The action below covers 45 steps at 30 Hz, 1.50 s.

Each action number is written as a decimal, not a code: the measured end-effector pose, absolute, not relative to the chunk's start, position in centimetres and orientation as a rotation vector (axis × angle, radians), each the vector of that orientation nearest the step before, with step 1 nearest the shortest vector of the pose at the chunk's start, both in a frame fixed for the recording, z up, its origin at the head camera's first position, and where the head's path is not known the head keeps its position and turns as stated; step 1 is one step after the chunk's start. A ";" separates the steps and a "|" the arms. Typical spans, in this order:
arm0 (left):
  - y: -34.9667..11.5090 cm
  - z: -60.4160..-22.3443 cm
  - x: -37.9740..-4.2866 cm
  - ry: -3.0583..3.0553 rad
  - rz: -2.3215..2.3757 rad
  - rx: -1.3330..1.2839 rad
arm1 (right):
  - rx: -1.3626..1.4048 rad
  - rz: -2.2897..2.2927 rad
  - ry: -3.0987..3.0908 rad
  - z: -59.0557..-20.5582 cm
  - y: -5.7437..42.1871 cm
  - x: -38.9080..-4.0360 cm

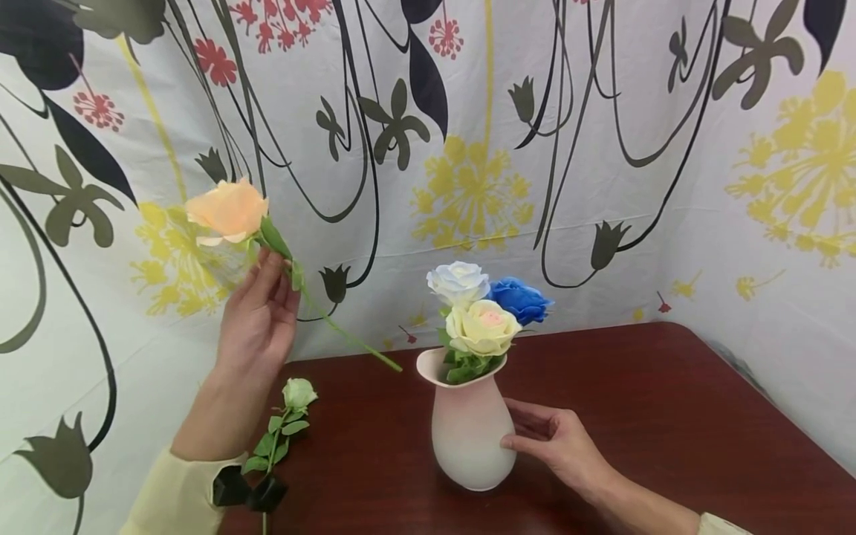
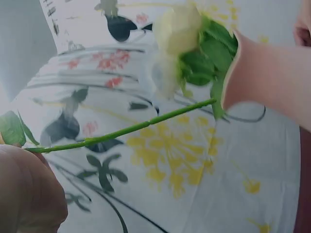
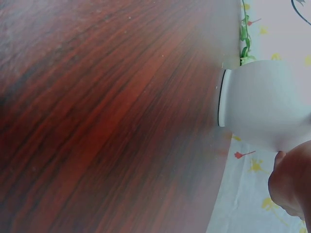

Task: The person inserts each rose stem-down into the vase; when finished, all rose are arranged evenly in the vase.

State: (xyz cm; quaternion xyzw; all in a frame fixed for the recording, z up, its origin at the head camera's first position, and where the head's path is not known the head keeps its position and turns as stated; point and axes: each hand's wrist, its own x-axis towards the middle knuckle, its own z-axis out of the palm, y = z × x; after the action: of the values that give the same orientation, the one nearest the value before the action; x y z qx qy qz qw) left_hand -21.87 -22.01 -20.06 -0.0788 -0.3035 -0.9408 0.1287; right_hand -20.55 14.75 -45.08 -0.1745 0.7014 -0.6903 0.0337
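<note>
My left hand (image 1: 262,316) pinches a peach rose (image 1: 230,211) just under its bloom, up in the air left of the vase. Its green stem (image 2: 146,124) slants down toward the vase mouth, the tip still apart from the rim in the head view. The pink-to-white vase (image 1: 470,435) stands upright on the table, holding a white rose (image 1: 458,283), a blue rose (image 1: 520,300) and a cream rose (image 1: 483,328). On the vase's right side, my right hand (image 1: 565,446) holds it between thumb and fingers. In the right wrist view the vase's base (image 3: 224,98) meets the tabletop.
A small pale green-white rose (image 1: 299,394) with leaves lies on the dark red wooden table (image 1: 374,461), beside my left forearm. Behind the table hangs a patterned cloth (image 1: 468,111), which also runs along both sides.
</note>
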 end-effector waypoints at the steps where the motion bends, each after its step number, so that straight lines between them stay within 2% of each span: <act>1: -21.6 -19.8 -21.8 -0.875 -2.724 -0.237 | -0.537 -2.123 2.156 -45.1 14.7 -20.6; 8: -18.1 -19.9 -21.9 -0.931 -2.691 -0.350 | -0.534 -2.137 2.127 -45.1 14.7 -20.7; 15: -14.8 -23.8 -22.1 -1.374 -2.457 -0.471 | -0.529 -2.140 2.132 -45.2 14.6 -20.6; 19: -14.1 -26.6 -22.4 -1.781 -2.124 -0.567 | -0.522 -2.148 2.124 -45.2 14.5 -20.6; 24: -15.0 -28.7 -22.4 -2.179 -1.774 -0.591 | -0.542 -2.136 2.135 -45.3 14.5 -20.7; 36: -17.5 -30.0 -22.2 -2.296 -1.711 -0.523 | -0.533 -2.130 2.166 -45.2 14.6 -20.6; 45: -20.3 -30.2 -22.9 -2.278 -1.722 -0.370 | -0.511 -2.131 2.173 -45.2 14.6 -20.6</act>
State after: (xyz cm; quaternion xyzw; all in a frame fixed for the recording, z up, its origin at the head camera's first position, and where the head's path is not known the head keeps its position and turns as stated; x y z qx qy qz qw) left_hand -22.93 -20.30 -30.22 -0.1274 -0.7842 -0.5930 0.1306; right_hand -20.58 14.57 -45.18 -0.1654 0.7039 -0.6902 0.0278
